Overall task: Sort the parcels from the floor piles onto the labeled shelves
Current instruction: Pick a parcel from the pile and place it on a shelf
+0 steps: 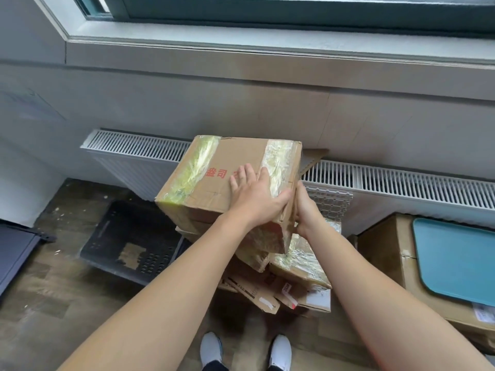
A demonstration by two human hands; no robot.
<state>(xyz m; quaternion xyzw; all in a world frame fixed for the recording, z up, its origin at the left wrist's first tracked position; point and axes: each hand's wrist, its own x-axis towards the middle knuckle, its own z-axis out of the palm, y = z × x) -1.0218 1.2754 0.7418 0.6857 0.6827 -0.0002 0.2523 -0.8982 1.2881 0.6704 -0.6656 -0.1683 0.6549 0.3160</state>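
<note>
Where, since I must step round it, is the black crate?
In the head view, the black crate lies on the floor at the left, below the radiator and beside the parcel pile.

white grilled radiator [134,148] along the wall, below the window sill [241,46] | black perforated plastic crate [128,236] on the wood-plank floor [40,303] — just beside the radiator | teal tray [455,261] — far right, lying flat | dark panel [16,253] at left edge
</note>
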